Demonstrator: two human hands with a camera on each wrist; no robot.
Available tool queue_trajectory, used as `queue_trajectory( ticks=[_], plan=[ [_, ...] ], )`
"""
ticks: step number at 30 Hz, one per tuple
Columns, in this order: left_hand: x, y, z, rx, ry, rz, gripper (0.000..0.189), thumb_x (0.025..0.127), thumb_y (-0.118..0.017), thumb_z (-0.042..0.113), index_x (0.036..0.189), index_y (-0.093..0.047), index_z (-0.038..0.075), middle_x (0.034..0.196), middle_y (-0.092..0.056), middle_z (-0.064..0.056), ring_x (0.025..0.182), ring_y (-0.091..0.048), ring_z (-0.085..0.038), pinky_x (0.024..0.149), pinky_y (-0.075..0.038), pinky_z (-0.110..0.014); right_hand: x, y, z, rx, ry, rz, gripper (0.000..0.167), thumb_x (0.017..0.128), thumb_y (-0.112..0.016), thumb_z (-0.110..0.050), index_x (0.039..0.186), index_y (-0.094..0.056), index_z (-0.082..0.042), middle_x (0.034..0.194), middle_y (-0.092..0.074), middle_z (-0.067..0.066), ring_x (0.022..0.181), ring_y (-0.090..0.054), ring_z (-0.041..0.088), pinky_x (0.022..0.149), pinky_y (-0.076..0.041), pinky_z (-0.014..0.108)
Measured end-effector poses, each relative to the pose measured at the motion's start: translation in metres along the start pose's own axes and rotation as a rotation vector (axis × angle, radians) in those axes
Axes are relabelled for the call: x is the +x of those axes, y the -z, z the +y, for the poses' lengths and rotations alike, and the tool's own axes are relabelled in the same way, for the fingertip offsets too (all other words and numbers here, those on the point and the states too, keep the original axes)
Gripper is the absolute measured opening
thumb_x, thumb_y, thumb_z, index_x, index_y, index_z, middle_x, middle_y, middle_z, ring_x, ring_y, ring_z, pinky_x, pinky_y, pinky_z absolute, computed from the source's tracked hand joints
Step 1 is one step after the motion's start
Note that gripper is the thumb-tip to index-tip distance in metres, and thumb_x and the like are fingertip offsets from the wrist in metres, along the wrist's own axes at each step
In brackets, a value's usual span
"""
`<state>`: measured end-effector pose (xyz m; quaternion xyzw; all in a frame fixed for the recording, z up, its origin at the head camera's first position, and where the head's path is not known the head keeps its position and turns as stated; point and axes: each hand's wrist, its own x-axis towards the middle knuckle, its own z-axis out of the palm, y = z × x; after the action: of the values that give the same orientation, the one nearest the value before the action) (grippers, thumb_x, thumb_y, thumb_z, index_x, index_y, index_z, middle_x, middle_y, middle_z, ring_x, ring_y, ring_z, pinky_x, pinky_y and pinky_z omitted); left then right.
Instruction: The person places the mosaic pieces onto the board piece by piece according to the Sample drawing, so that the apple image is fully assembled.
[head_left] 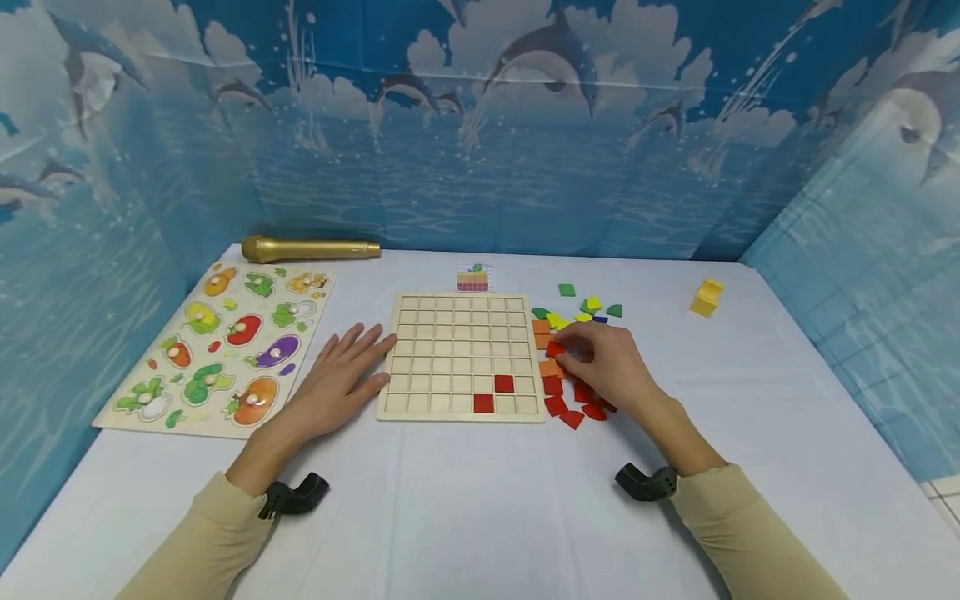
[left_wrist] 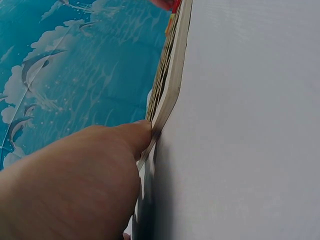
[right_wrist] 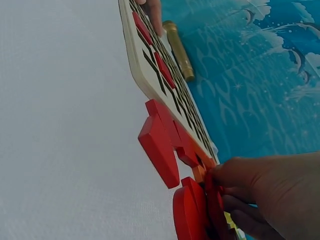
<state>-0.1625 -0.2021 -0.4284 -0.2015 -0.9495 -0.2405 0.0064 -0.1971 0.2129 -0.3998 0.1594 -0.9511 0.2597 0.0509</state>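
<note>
A wooden grid board lies flat on the white table, with two red squares set in cells toward its lower right. My left hand rests palm down beside it, fingers extended and fingertips at the board's left edge. In the left wrist view, the thumb meets that edge. At the board's right side, my right hand reaches over a pile of coloured pieces and pinches a red square piece between thumb and forefinger. Around it lie loose red pieces and orange squares, some partly hidden by the hand.
Green, yellow and blue pieces lie beyond the right hand. A small pattern card sits behind the board. On the left are a vegetable puzzle board and a gold microphone. Yellow blocks stand at the far right.
</note>
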Motion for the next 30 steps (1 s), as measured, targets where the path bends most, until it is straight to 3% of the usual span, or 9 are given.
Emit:
queue_trajectory(
  ticks=[7,13,19,25,30],
  plan=[
    [0.000,0.000,0.001,0.000,0.002,0.000,0.061,0.108,-0.057,0.034,0.165,-0.039,0.018,0.174,-0.028,-0.012,0.164,-0.012,-0.040,0.131,-0.003,-0.063,0.000,-0.001,0.001,0.003,-0.009,0.054,0.037,0.088,-0.087,-0.019,0.121,-0.074,-0.010,0.110,-0.077,0.008,0.094,-0.067,0.024,0.083,-0.061,0.041],
    [0.000,-0.001,0.000,0.002,0.001,-0.002,0.062,0.108,-0.057,0.035,0.165,-0.038,0.018,0.174,-0.028,-0.012,0.164,-0.011,-0.039,0.131,-0.003,-0.063,-0.002,-0.002,-0.006,0.067,0.008,0.055,0.033,0.090,-0.085,-0.020,0.119,-0.074,-0.011,0.109,-0.076,0.005,0.091,-0.066,0.022,0.078,-0.059,0.036],
    [0.001,-0.002,0.000,0.000,-0.005,0.001,0.062,0.109,-0.057,0.035,0.165,-0.038,0.018,0.174,-0.028,-0.012,0.164,-0.011,-0.039,0.131,-0.003,-0.063,-0.007,-0.010,-0.030,0.136,0.125,0.044,0.030,0.089,-0.086,-0.016,0.116,-0.075,-0.010,0.106,-0.077,0.002,0.089,-0.070,0.020,0.078,-0.062,0.038],
    [0.000,-0.002,-0.001,0.000,-0.027,0.011,0.060,0.109,-0.056,0.034,0.164,-0.039,0.015,0.173,-0.029,-0.014,0.163,-0.013,-0.041,0.131,-0.005,-0.064,-0.014,-0.026,-0.053,0.152,0.232,-0.032,0.025,0.090,-0.084,-0.014,0.114,-0.078,-0.013,0.105,-0.075,-0.001,0.090,-0.064,0.018,0.075,-0.054,0.032],
    [0.001,-0.001,-0.002,-0.006,-0.022,0.005,0.060,0.109,-0.056,0.033,0.164,-0.039,0.015,0.174,-0.028,-0.014,0.163,-0.013,-0.041,0.131,-0.004,-0.064,-0.015,-0.037,-0.058,0.161,0.274,-0.007,0.018,0.089,-0.086,-0.013,0.106,-0.080,-0.015,0.106,-0.076,-0.003,0.100,-0.067,0.015,0.087,-0.059,0.036]
  ],
)
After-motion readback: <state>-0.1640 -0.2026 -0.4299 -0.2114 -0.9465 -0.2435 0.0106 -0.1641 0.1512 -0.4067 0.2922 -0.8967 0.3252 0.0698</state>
